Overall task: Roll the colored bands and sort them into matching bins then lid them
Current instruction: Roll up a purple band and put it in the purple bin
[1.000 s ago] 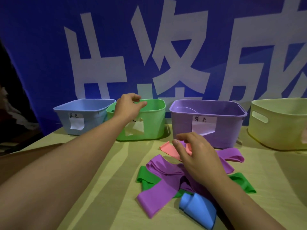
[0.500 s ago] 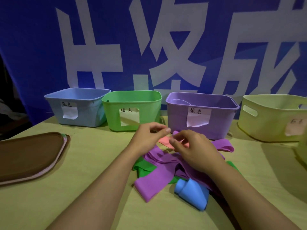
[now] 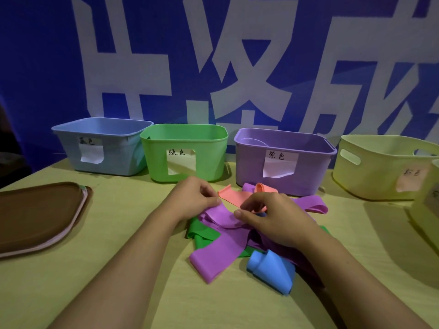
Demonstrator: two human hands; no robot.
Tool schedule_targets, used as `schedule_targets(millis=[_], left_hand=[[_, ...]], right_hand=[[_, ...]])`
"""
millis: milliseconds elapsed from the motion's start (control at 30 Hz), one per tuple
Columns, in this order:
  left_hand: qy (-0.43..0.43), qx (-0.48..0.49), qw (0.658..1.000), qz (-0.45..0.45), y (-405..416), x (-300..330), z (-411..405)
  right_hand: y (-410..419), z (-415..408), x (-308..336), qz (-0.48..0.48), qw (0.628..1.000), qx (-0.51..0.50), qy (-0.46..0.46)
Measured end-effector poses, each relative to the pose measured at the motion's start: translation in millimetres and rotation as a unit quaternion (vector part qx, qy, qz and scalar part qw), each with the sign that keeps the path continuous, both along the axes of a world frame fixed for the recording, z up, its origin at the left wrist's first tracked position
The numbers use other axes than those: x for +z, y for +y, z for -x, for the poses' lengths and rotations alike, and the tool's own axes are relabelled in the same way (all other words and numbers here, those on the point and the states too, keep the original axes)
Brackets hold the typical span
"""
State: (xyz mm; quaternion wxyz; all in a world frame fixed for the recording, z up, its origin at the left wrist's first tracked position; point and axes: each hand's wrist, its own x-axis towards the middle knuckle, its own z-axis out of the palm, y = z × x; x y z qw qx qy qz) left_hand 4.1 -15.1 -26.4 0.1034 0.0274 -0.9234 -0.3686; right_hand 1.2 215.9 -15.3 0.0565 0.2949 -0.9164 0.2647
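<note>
Hands meet over the band pile at table centre: left hand [image 3: 192,198] pinches the near end of a purple band [image 3: 219,216] between thumb and forefinger, other fingers curled; right hand [image 3: 273,217] has thumb and fingertips closed on the same band's other side, palm over the pile. Band lies atop the heap, end lifted slightly, not yet rolled. Rest of pile under and around it: more purple strips, a green band [image 3: 199,233] poking out left, a blue band [image 3: 273,269] already curled at the front, a pink band [image 3: 235,197] at the back, just in front of the purple bin [image 3: 285,157]. Blue bin [image 3: 102,146], green bin [image 3: 185,153], purple bin and yellow bin [image 3: 380,167] stand in a row behind, all open; something pale sits inside the purple one, possibly a rolled band, hard to tell. Brown lid [image 3: 40,214] lies on the table [image 3: 118,281] far left. Step in hand looks like starting the roll on the purple band. Next move likely needs pulling it free of the tangle, rolling it tight end to end, then dropping it into the purple bin. Lidding is still far off.
</note>
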Motion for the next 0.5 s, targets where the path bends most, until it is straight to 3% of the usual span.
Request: schedule_targets(millis=[267, 433, 500], left_hand=[[0.050, -0.041, 0.996, -0.058, 11, 11, -5], [0.097, -0.042, 0.990, -0.094, 11, 16, -4], [0.098, -0.056, 0.982, -0.154, 14, 18, -5]], right_hand=[[-4, 2, -4, 0.047, 0.999, -0.005, 0.007], [-8, 0, -4, 0.088, 0.994, -0.009, 0.064], [-11, -1, -5, 0.106, 0.991, -0.006, 0.077]])
